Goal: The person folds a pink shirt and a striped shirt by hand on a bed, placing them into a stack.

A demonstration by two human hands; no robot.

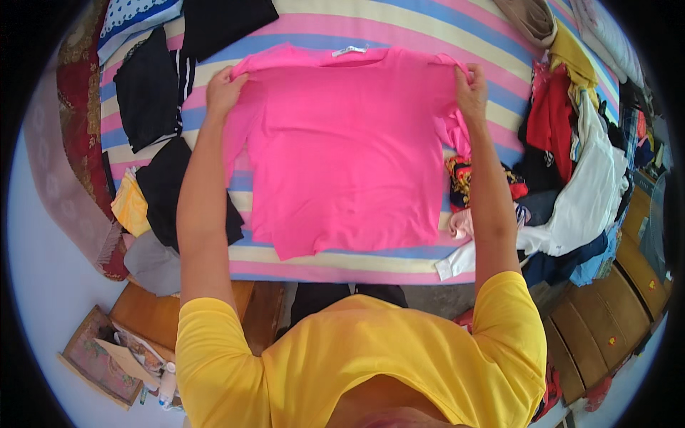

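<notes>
A bright pink long-sleeved shirt (349,150) lies spread over a striped bedsheet (399,14), its neckline with a white label at the far side and its hem toward me. My left hand (225,93) is closed on the shirt's left shoulder. Over at the opposite shoulder, my right hand (471,93) grips the pink cloth, with the sleeve bunched below it. Both arms reach forward, and the fabric between them looks fairly flat with light wrinkles near the hem.
Dark folded clothes (150,93) and a grey garment (153,262) lie along the bed's left side. A loose heap with a white garment (589,185) and a red one (553,118) covers the right. Brown drawers (599,328) stand lower right; an open drawer (100,357) juts out lower left.
</notes>
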